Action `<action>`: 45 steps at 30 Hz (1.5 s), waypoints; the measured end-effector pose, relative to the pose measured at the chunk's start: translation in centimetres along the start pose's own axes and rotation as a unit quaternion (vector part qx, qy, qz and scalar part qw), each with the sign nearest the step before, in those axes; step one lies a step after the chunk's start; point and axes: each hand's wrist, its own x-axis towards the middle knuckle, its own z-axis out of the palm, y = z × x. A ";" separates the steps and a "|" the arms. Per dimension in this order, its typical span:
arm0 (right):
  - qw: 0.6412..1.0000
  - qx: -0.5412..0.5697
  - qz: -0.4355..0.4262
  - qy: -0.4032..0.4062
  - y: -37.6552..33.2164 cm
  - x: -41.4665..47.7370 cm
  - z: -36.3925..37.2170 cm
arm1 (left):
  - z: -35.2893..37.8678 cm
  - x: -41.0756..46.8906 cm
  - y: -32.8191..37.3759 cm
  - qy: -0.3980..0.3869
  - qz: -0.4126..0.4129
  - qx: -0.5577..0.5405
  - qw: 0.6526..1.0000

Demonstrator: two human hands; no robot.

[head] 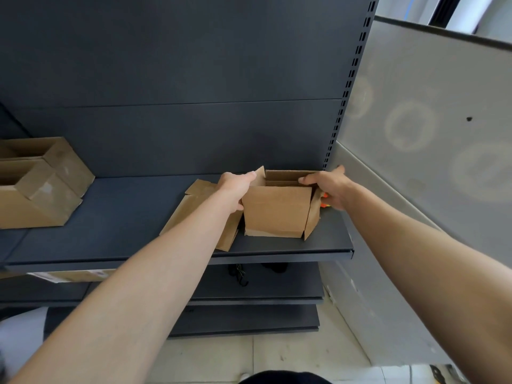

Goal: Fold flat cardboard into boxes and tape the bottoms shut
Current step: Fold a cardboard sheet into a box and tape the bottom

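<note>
A small brown cardboard box [277, 210] stands squared up on the dark shelf [110, 225], its top open and flaps loose at the sides. My left hand [235, 189] grips its left side, fingers wrapped behind the left flap. My right hand [328, 187] grips the right top edge, thumb over the rim. Flat cardboard sheets [199, 214] lie under and left of the box. Something orange [324, 199] peeks out under my right hand; what it is cannot be made out.
Two assembled boxes [41, 184] sit at the shelf's far left. A grey partition wall [429, 148] closes in the right side. The perforated shelf upright [349, 87] rises behind the box. Lower shelves [249, 289] hold dark items and a labelled carton.
</note>
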 end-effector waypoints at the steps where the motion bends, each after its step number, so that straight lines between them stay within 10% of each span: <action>1: 1.000 -0.008 0.002 -0.021 0.1 -0.1 0.1 | 0.1 -0.1 0.0 -0.005 -0.003 -0.008 1.000; 11: 0.988 0.002 0.021 -0.154 0.2 -0.8 -0.3 | -0.1 -0.3 -0.2 -0.045 -0.030 -0.100 0.994; 29: 0.997 -0.077 0.027 -0.015 0.8 -0.1 0.1 | 0.1 -0.3 -0.9 -0.097 -0.131 -0.101 0.981; 45: 0.990 -0.124 -0.014 0.069 2.0 0.8 1.3 | 2.4 0.0 -4.0 -0.062 0.013 -0.069 0.996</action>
